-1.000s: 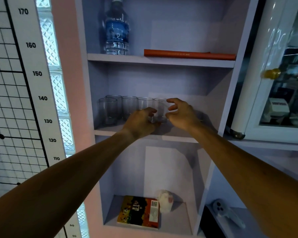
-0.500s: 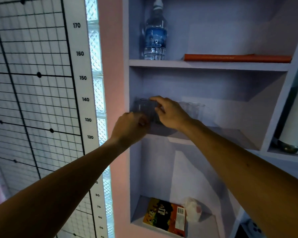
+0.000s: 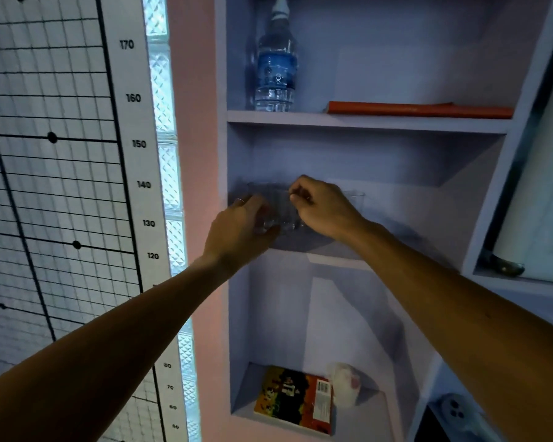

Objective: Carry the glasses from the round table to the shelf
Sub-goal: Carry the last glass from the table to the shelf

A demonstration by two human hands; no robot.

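Several clear drinking glasses [image 3: 281,207] stand in a blurred row on the middle shelf [image 3: 339,258] of a lilac wall unit. My left hand [image 3: 240,226] is curled around the lower part of a glass at the left end of the row. Fingers of my right hand [image 3: 328,208] are pinched on the rim of a neighbouring glass. One more glass [image 3: 357,199] shows just right of my right hand. Both forearms reach up from below and hide part of the row.
A water bottle [image 3: 276,65] and a flat orange book [image 3: 419,110] sit on the shelf above. The bottom shelf holds a colourful book [image 3: 296,398] and a white crumpled object [image 3: 345,382]. A height chart [image 3: 134,145] hangs left; a white cabinet door [image 3: 537,202] stands right.
Both hands have shifted from the right end of the glass row toward its left end. The view has swung left, so the shelf unit now sits further right.
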